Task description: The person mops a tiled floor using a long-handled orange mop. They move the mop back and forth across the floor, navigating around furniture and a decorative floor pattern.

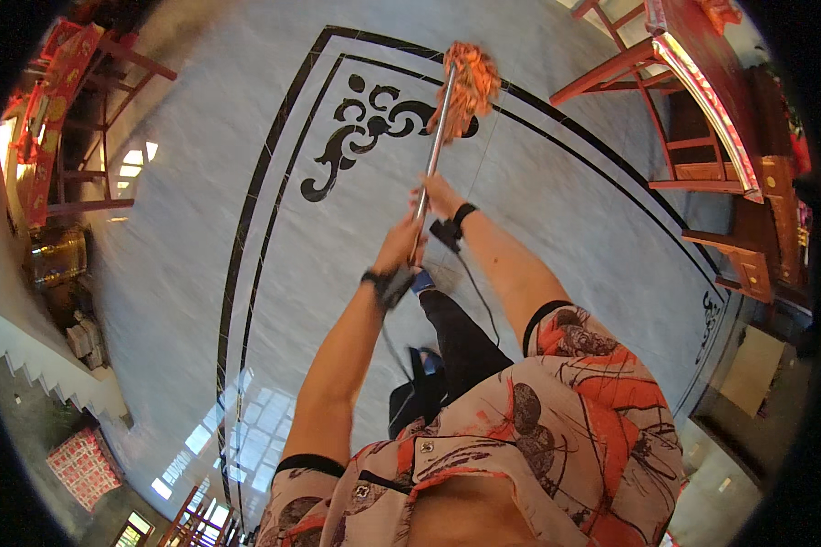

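Both hands are closed around the metal handle [439, 133] of a mop. My right hand [442, 197] grips it higher up, closer to the mop head. Just below, my left hand [398, 243] wraps the handle near its end. The orange strand mop head [473, 89] rests on the glossy grey tiled floor [376, 260], over the black border lines. Part of a black scroll pattern [376, 126] shows to the left of the mop head, and the strands cover some of it.
A red wooden table [711, 102] stands at the right, with a wooden cabinet [780, 219] beyond. Another red table [61, 130] is at the far left. Stair steps [48, 372] rise at lower left. My blue-shod foot [423, 280] is close below the handle's end.
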Available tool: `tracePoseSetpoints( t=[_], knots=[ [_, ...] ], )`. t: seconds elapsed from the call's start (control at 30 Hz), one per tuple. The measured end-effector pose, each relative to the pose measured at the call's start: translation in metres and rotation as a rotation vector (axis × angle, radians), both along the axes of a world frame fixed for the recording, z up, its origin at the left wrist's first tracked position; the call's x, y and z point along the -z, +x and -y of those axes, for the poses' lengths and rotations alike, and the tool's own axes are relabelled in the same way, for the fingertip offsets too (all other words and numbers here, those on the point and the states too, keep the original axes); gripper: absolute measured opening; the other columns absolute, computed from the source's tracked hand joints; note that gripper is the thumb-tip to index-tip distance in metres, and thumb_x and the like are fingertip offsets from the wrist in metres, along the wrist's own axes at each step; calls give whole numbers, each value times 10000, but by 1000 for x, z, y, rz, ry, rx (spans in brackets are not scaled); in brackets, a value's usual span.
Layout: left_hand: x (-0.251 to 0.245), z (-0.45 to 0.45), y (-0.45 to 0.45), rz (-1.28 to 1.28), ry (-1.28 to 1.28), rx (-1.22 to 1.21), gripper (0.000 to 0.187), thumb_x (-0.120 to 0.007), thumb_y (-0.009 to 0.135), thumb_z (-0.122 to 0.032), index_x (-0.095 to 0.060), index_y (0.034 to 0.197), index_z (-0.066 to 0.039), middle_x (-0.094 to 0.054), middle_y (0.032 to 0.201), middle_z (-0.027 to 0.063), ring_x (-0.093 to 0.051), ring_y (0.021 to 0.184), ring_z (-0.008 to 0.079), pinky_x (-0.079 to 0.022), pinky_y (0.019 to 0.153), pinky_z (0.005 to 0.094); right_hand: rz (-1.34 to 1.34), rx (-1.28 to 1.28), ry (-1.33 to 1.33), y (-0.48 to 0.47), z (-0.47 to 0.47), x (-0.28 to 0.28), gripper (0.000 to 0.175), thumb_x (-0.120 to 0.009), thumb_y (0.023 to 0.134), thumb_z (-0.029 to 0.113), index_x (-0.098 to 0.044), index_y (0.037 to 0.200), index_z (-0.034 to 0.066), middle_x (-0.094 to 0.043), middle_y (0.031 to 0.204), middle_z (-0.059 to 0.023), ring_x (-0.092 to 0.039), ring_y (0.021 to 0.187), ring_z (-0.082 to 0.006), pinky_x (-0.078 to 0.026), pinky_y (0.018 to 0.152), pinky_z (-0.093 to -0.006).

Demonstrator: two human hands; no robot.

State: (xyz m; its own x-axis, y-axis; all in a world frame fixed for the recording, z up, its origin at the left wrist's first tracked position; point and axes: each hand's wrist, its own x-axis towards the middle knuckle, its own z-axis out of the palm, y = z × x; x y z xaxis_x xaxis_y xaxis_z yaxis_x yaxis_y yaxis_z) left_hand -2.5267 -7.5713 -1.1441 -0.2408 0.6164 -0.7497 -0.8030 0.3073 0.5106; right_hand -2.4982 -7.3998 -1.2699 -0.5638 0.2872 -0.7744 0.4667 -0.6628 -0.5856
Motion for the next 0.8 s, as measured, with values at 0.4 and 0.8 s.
tracePoseSetpoints(
  t=[0.4, 0.8],
  knots=[
    [-34, 172, 118, 278, -49, -243, 471, -499, 985, -341, -429, 1424, -187, -442, 644, -56, -391, 463, 36, -295, 382, 173, 373, -385, 69, 83, 121, -3, 374, -494, 952, 337, -299, 982, 20, -535, 675, -177, -558, 434, -315, -449, 336, -426],
    [-115, 427, 289, -215, -452, 269, 597, -478, 985, -403, -338, 1480, -100, -540, 841, -18, -533, 765, 90, -451, 681, 235, 285, -895, -24, 235, 356, -101, 833, -530, 897, 303, -43, 1220, -291, -587, 807, -287, -642, 652, -361, -541, 511, -470]
  ],
)
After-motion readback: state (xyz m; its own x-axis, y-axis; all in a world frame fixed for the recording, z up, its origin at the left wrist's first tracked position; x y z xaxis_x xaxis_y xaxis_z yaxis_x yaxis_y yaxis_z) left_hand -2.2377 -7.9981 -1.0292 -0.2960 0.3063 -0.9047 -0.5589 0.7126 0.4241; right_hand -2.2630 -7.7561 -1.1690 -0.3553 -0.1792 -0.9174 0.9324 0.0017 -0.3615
